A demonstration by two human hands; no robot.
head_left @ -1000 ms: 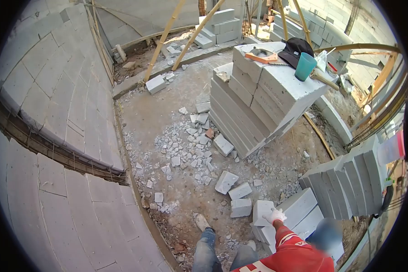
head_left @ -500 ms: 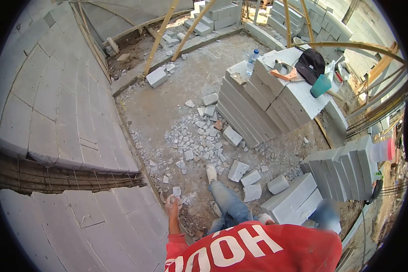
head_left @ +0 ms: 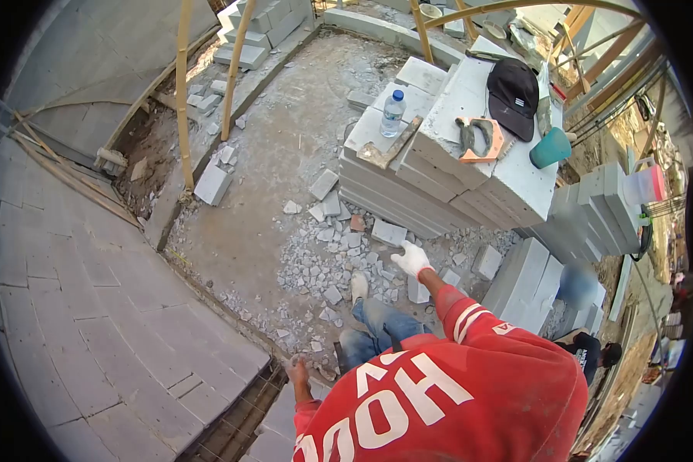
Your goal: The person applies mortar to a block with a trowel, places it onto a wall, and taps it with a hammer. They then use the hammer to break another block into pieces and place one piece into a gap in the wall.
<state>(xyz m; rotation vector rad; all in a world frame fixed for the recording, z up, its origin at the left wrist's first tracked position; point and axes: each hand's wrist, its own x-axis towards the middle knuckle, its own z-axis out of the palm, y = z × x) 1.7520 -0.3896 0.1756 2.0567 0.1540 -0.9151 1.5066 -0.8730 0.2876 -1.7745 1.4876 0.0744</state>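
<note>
My right hand (head_left: 413, 260), in a white glove, reaches out over the rubble with its fingers apart and nothing in them. Just beyond its fingertips lies a pale grey block piece (head_left: 389, 232); I see no grip on it. My bare left hand (head_left: 296, 370) hangs low beside the edge of the block wall (head_left: 154, 346). Its fingers look loosely apart, with nothing visible in them. Broken block rubble (head_left: 316, 266) covers the ground in front of my shoe (head_left: 359, 285). More cut block pieces (head_left: 418, 290) lie under and beside my right forearm.
A block stack (head_left: 393, 192) carries a water bottle (head_left: 393, 113), an orange-handled saw (head_left: 481, 140), a black cap (head_left: 512, 96) and a green cup (head_left: 550, 148). Bamboo poles (head_left: 183, 100) stand at the left. A person in dark clothing (head_left: 587, 353) is at the lower right.
My right arm has come out from beside my body, and the gloved hand now extends forward over the rubble. The view has turned right; my left hand stays low by the wall.
</note>
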